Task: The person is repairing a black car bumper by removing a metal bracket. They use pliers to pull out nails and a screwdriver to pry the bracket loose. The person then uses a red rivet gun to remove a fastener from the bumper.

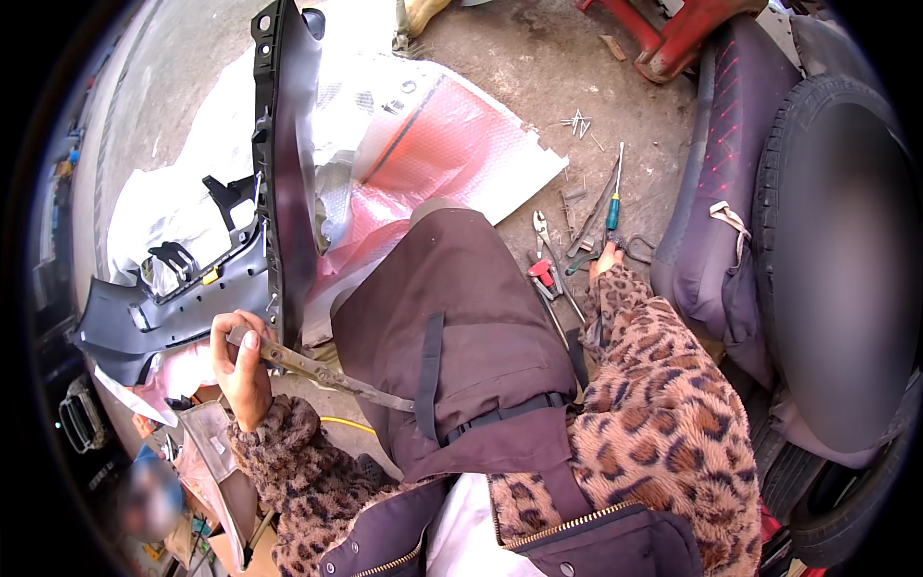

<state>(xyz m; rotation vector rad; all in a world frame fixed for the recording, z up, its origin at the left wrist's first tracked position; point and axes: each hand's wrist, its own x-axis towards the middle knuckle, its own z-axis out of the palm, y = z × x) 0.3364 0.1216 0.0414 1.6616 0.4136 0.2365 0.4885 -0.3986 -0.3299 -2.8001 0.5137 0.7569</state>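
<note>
My left hand (pixel 245 370) is closed around one end of a long, worn brown bar (pixel 312 367) with holes along it. The bar's other end reaches across to my dark apron (pixel 452 298). Further right, my right hand (pixel 606 261) is low over the ground among hand tools, fingers drawn together at a dark piece I cannot make out. Just beyond those fingers lies a screwdriver (pixel 613 212) with a teal handle. Pliers (pixel 542 231) and a red-handled tool (pixel 543 273) are to their left. A dark loop-shaped handle (pixel 639 249) shows on their right.
Black plastic car bumper pieces (pixel 183 313) and a tall dark panel (pixel 286 163) stand at left on white and pink wrapping (pixel 423 144). Loose screws (pixel 579 123) lie on the concrete. A purple-grey car seat part (pixel 716 192), a tyre (pixel 769 183) and a red stand (pixel 663 48) are at right.
</note>
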